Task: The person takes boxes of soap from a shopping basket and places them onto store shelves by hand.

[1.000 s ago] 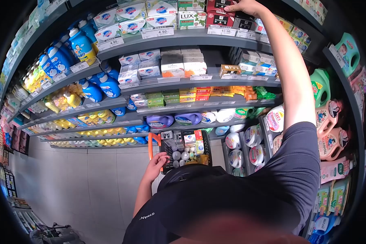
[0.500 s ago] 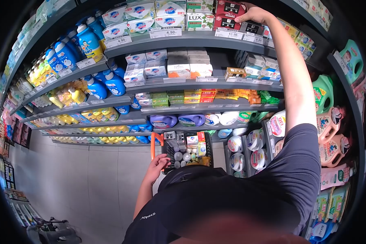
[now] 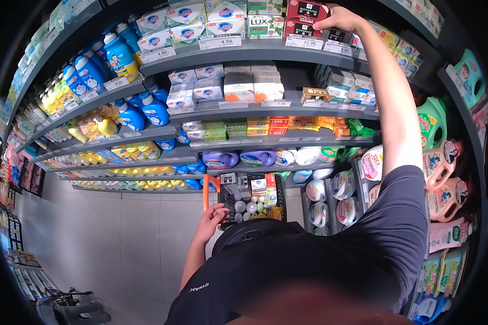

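Red, the upper Romano box (image 3: 305, 10) lies atop another; our right hand (image 3: 342, 19) has shifted to its right end, baring more front. Our thumb is spread apart (other fingertips hidden, grip unclear). Below, our left hand (image 3: 209, 219), fingers loosely curled, hangs near the basket (image 3: 280, 199).

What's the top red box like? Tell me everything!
The top red box is oblong and looks like closed card. Its dark label has pale writing that says ROMANO. It lies on another red box on a high shelf, just right of the LUX box. The right hand seems to grip its right end.
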`<act>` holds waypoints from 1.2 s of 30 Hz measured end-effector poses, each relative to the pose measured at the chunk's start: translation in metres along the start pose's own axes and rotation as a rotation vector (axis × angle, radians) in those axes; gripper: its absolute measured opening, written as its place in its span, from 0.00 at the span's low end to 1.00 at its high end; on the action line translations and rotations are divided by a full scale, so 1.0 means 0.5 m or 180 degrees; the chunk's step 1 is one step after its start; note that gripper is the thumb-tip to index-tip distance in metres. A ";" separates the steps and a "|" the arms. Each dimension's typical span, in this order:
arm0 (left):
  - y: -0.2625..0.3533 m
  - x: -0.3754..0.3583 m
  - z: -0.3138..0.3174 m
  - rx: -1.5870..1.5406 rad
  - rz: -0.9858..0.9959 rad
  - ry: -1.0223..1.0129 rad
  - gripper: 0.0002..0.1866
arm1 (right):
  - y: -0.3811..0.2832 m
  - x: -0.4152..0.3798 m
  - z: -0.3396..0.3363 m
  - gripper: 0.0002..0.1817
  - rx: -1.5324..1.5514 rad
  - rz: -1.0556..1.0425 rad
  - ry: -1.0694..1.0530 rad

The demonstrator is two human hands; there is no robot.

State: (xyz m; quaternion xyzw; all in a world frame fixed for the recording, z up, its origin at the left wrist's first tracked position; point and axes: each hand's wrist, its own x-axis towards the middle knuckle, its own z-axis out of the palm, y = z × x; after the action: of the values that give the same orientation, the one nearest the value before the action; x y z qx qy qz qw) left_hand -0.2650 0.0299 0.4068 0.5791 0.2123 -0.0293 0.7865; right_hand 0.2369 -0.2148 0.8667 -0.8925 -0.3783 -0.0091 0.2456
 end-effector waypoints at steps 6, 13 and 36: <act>-0.009 0.002 -0.003 0.0142 0.0067 -0.0067 0.23 | 0.012 0.001 -0.007 0.24 -0.0102 -0.0109 -0.0163; -0.001 0.001 0.005 -0.0008 0.0039 -0.0098 0.24 | 0.021 0.002 -0.014 0.20 -0.0006 -0.0218 -0.0443; -0.004 0.000 0.004 -0.0051 -0.0020 -0.0094 0.23 | 0.110 0.029 -0.041 0.37 -0.0386 -0.0371 -0.0667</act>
State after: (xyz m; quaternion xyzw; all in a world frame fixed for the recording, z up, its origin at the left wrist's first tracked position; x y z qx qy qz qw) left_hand -0.2650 0.0276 0.4057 0.5717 0.2028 -0.0386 0.7941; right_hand 0.2881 -0.2467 0.8640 -0.8783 -0.4518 0.0471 0.1495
